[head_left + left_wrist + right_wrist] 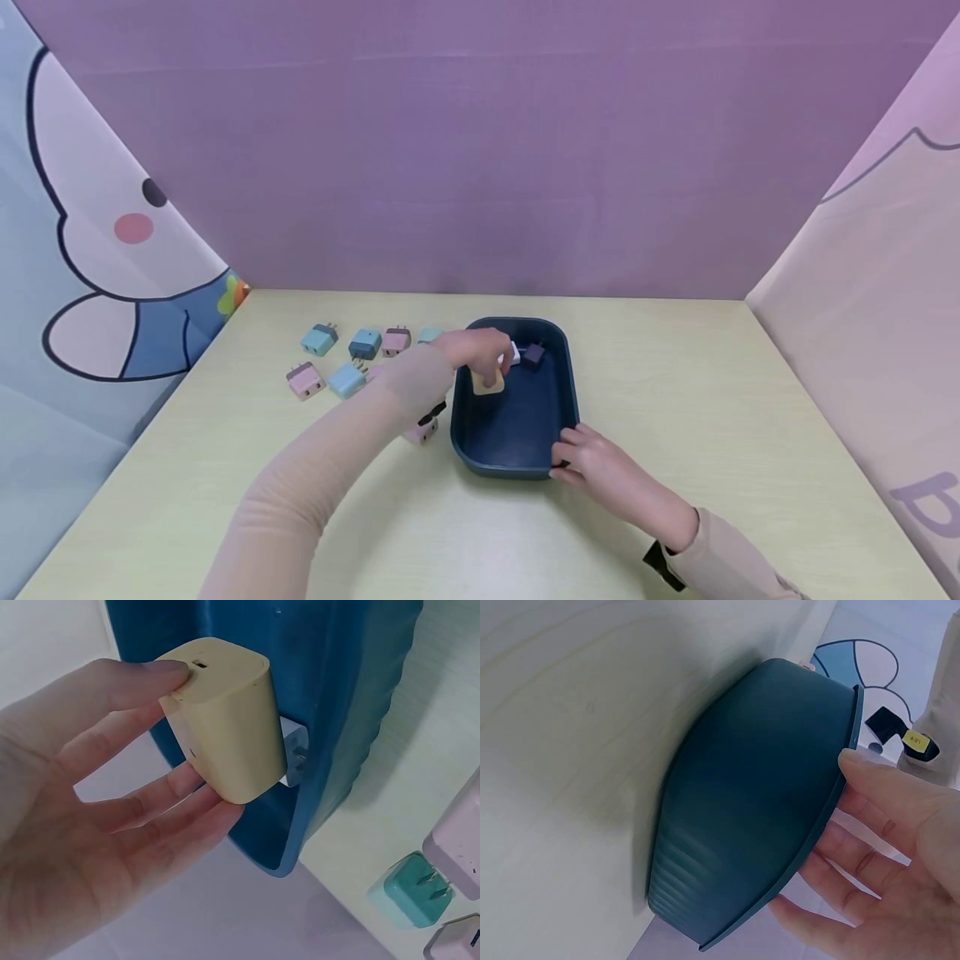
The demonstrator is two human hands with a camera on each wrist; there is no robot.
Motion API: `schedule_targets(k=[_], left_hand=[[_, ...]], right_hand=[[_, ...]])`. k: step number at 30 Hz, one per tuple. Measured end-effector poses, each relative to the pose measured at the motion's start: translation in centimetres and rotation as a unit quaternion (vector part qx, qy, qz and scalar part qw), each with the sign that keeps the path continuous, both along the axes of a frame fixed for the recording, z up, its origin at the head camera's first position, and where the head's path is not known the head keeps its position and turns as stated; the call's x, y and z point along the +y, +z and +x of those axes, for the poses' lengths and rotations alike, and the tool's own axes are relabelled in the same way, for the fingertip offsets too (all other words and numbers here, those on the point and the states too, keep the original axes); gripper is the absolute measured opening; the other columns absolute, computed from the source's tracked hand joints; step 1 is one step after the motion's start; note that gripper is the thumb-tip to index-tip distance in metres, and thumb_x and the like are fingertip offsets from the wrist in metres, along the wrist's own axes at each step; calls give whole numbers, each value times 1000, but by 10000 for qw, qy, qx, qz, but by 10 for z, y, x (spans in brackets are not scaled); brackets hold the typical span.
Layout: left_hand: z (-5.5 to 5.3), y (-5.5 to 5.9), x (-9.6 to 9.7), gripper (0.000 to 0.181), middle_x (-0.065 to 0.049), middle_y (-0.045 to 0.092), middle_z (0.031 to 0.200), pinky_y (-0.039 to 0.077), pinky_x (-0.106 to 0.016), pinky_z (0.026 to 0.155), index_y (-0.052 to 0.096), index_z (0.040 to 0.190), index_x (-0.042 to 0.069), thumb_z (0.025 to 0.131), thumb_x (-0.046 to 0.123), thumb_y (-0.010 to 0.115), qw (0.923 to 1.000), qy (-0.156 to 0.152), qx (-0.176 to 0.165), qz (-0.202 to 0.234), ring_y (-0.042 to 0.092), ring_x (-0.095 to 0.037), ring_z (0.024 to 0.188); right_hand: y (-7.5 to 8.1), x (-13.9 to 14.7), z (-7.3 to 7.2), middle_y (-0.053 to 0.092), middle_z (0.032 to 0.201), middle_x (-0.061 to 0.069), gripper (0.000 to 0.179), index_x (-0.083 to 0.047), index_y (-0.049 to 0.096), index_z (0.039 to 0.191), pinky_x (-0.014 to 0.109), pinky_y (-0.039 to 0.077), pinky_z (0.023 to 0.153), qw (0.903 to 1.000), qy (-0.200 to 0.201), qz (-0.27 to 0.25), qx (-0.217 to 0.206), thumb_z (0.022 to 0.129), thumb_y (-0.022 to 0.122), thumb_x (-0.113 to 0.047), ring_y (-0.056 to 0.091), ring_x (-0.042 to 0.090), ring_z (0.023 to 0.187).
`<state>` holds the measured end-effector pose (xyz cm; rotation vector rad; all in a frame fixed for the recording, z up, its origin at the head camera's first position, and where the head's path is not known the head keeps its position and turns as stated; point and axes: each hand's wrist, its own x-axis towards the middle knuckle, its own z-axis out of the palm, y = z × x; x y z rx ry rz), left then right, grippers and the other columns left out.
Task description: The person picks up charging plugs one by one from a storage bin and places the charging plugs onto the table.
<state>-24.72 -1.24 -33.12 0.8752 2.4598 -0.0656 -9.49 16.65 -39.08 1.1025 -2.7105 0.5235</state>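
Observation:
In the left wrist view my left hand point(112, 787) grips a pale yellow plug charger point(232, 727) between thumb and fingers. The head view shows that charger point(487, 385) over the left part of a dark blue plastic tub point(517, 433). Within the tub, at its far end, are a white charger point(515, 355), partly covered by my left hand, and a dark purple charger point(533, 356). My right hand point(603, 468) pinches the tub's near right corner, thumb and fingers at the rim point(810, 844).
Left of the tub, several two-tone plug chargers lie on the pale wooden table point(675, 400), among them a light blue one point(347, 379) and a pink one point(305, 381). My left forearm overlaps some of them. A purple backdrop point(480, 167) stands behind the table.

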Motion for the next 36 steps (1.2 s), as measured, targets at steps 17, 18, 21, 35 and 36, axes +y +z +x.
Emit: schedule_targets(k=[17,18,21,35,36], left_hand=[[17,12,-6,22,1,55,97,43,-25,68,63,99,13,78,9,64,9990,-402,171,-6,47,-15,81],[18,13,-7,22,1,54,97,43,-25,69,63,99,13,78,10,65,9991,-385,174,-9,47,-15,81],[22,15,-9,22,0,54,97,43,-25,68,63,99,13,77,10,65,9992,-365,185,49,46,-15,82],[30,20,-27,22,-2,49,103,43,-26,73,62,100,13,78,7,64,9982,-126,14,591,44,-16,89],[31,20,-28,22,-2,49,103,43,-26,73,63,99,13,78,7,64,9979,-122,22,638,44,-16,89]], right_hand=[[1,-1,-1,46,70,-10,15,-16,56,70,17,36,57,9999,-23,88,-44,73,70,-12,38,5,66],[1,-1,-1,46,70,-10,15,-16,56,70,17,36,57,10000,-15,80,-35,73,70,-12,38,5,66],[1,-1,0,46,70,-10,15,-16,56,70,17,36,57,10000,-3,83,-26,73,70,-12,38,5,66],[2,-1,0,47,70,-9,13,-15,58,71,16,37,57,9999,-43,87,-51,73,70,-13,38,5,67],[2,0,0,47,70,-9,13,-15,57,71,16,37,57,10000,-30,74,-21,73,70,-13,38,5,66]])
